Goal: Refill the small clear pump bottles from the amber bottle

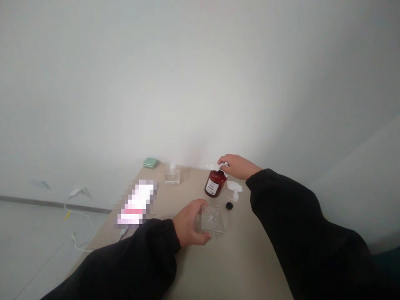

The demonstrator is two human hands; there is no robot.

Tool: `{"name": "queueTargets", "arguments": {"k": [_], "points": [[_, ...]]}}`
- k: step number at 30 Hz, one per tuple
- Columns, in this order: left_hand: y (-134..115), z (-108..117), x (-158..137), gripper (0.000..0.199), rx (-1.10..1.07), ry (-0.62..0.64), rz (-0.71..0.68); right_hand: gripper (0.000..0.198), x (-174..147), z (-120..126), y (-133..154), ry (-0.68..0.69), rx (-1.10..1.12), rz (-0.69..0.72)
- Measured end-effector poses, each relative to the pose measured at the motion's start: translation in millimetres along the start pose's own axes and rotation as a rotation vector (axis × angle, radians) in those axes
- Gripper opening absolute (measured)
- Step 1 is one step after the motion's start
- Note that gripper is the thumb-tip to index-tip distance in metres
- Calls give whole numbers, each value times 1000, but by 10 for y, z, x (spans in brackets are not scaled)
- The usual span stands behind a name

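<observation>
My left hand (190,223) is wrapped round a clear square bottle (214,221), with fingers on its far side and the thumb on its near side. Beyond it, a dark red-brown bottle (215,183) with a white label stands upright on the table. My right hand (237,166) is closed in a pinch at that bottle's top, on a crumpled white piece (222,167) that looks like tissue. The bottle's mouth is hidden under it. To the right of the bottle lie a flat white piece (234,186) and a small white nozzle-like part (236,196). A round black cap (229,206) lies between the two bottles.
A second clear square bottle (172,177) with a white top stands toward the back of the table (225,266). At the back left corner is a green case (150,163). A phone (137,203) with a lit, blurred screen lies left, a white cable (121,234) beside it. A wall rises behind.
</observation>
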State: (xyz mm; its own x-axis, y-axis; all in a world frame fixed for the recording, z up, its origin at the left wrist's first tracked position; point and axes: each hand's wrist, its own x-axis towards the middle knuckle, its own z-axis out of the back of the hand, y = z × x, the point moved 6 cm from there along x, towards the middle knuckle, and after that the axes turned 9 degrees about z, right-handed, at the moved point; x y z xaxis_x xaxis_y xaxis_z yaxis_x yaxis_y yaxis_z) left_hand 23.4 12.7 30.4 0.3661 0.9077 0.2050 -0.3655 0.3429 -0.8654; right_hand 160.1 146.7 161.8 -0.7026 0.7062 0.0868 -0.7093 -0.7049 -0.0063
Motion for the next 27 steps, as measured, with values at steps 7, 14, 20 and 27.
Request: {"name": "queueTargets", "arguments": {"k": [7, 14, 20, 27], "points": [[6, 8, 0, 66, 27, 15, -4, 42, -13, 8, 124, 159, -20, 81], [6, -2, 4, 68, 16, 3, -6, 26, 25, -58, 65, 189, -88, 85], [-5, -3, 3, 66, 15, 4, -14, 25, -26, -134, 28, 133, -144, 9], [-32, 2, 10, 65, 35, 15, 12, 28, -100, -243, 84, 18, -257, -138]]}}
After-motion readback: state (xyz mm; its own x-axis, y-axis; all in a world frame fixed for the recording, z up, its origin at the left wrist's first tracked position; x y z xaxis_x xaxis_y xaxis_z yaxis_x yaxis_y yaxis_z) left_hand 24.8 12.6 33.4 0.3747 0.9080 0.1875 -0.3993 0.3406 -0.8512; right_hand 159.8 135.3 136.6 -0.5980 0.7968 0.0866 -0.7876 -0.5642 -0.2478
